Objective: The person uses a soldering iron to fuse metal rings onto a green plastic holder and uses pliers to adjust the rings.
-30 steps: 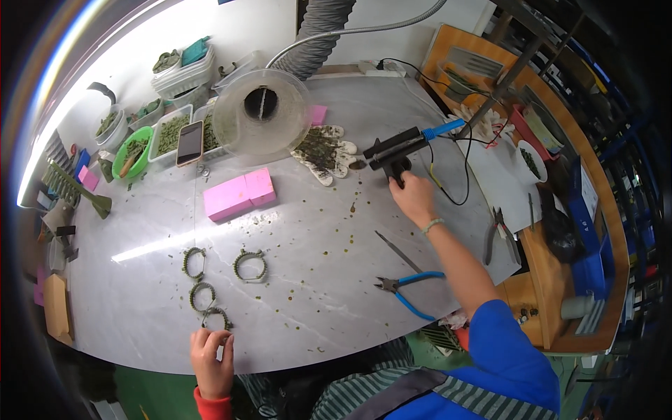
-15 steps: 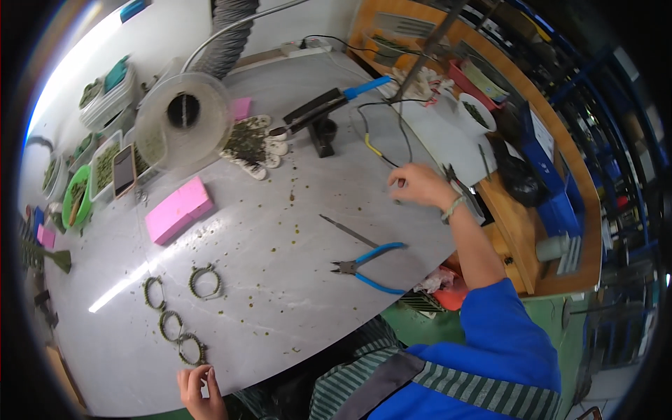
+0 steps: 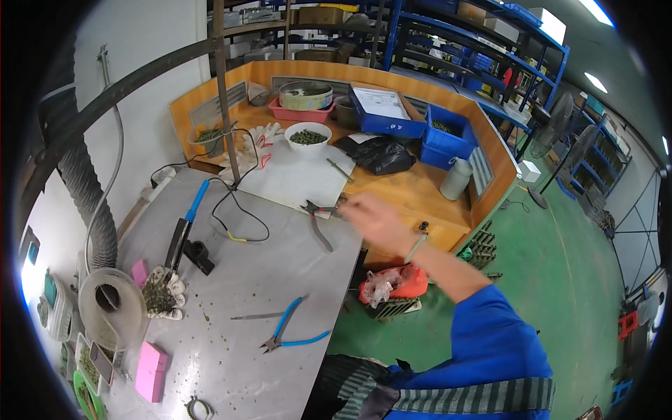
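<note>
My right hand (image 3: 378,222), blurred by motion, is over the right edge of the grey table, fingertips beside the dark-handled pliers (image 3: 319,227). Whether the fingers grip a handle is not clear. Blue-handled cutting pliers (image 3: 280,339) lie spread on the grey tabletop, and above them rests a pair of thin metal tweezers (image 3: 257,317). A small ring of green beads (image 3: 199,408) shows at the lower edge. My left hand is out of the picture.
A white bowl of green beads (image 3: 308,136) stands on a white sheet (image 3: 280,175). Nearby are a black plastic bag (image 3: 381,155) and blue bins (image 3: 448,133). A pink block (image 3: 150,372), a bead-covered glove (image 3: 164,294) and a clear round hood (image 3: 129,318) are at left.
The view has swung to the right and up, showing more of the wooden desk and shelves. My right hand has moved toward the dark-handled pliers. My left hand has left the view.
</note>
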`<state>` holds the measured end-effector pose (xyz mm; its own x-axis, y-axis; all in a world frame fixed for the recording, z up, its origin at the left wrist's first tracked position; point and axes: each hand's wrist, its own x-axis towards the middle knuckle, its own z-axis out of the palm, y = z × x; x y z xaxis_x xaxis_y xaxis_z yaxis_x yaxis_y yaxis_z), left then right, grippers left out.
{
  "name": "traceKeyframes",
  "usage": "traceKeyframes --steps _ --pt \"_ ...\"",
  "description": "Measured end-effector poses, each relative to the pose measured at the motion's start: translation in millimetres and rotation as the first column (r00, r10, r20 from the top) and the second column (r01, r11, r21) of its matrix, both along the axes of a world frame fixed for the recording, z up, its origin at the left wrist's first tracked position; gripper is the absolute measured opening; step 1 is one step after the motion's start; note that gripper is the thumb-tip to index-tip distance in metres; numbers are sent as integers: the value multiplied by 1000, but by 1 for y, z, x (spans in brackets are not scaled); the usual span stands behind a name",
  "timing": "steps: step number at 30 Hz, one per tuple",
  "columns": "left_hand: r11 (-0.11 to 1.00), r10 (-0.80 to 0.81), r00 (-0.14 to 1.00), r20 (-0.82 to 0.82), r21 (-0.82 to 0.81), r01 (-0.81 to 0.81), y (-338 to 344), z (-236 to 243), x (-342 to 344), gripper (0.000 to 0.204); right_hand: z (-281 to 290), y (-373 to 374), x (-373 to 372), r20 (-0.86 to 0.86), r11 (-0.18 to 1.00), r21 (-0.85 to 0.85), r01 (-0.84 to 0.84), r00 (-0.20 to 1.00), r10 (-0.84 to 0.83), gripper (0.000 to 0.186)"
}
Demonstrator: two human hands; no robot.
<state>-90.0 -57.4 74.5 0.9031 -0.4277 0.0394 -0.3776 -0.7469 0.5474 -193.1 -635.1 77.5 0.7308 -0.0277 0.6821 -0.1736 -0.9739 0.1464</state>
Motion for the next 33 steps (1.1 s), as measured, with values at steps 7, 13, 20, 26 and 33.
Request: traceKeyframes --steps 7,13,20,26,33 --pt "988 -2 964 265 -148 42 2 -24 -13 7 131 -170 -83 -34 543 27 840 543 -839 24" --pt "937 335 924 184 -169 -306 50 -39 -48 19 54 9 40 -34 659 743 -116 977 211 27" --pt "884 465 804 370 -141 -446 87 -75 -33 46 -9 299 154 -233 335 707 -623 242 942 25" --pt "883 468 854 228 -95 -459 101 -98 7 35 -61 403 212 -326 445 675 -589 303 895 23" --pt "854 520 809 274 -144 -501 132 -113 10 16 -69 455 225 -335 500 646 -577 374 865 15"
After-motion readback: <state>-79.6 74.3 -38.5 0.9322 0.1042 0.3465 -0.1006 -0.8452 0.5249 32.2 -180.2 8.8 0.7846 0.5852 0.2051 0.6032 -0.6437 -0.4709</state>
